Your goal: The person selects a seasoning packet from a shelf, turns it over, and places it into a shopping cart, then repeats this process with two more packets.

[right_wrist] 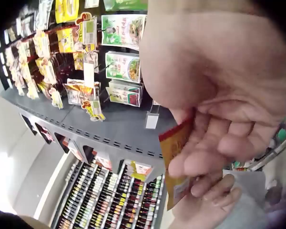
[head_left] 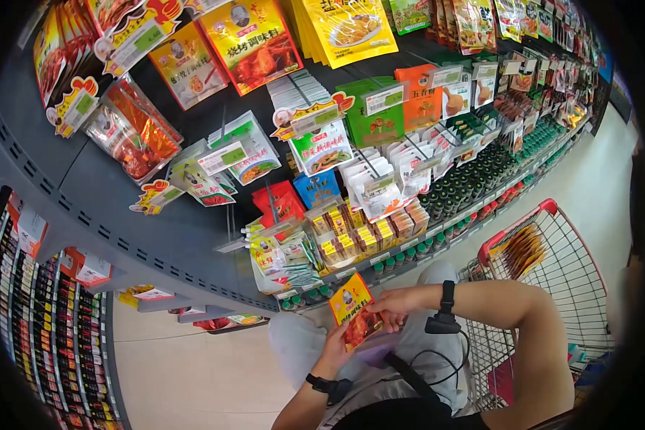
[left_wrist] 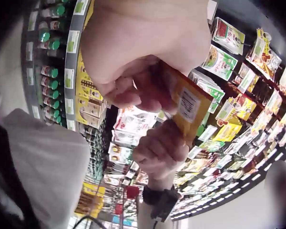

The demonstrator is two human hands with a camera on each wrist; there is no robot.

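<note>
A yellow and red seasoning packet (head_left: 348, 299) is held over the lap, its printed front facing up in the head view. My left hand (head_left: 332, 350) grips its lower left edge. From the other side, my right hand (head_left: 397, 304) pinches the right edge between thumb and fingers. In the left wrist view the back of the packet (left_wrist: 188, 106) shows a white barcode label, with the right hand (left_wrist: 159, 150) beyond it. The right wrist view shows the packet (right_wrist: 174, 150) nearly edge-on, its far side partly hidden by the fingers.
A dark shelf (head_left: 115, 208) curves ahead, hung with seasoning packets, including a similar yellow and red one (head_left: 251, 44). Small boxes (head_left: 365, 236) and green-capped jars fill its lower levels. On the right stands a wire shopping cart (head_left: 559, 251) with orange packets (head_left: 519, 251) inside.
</note>
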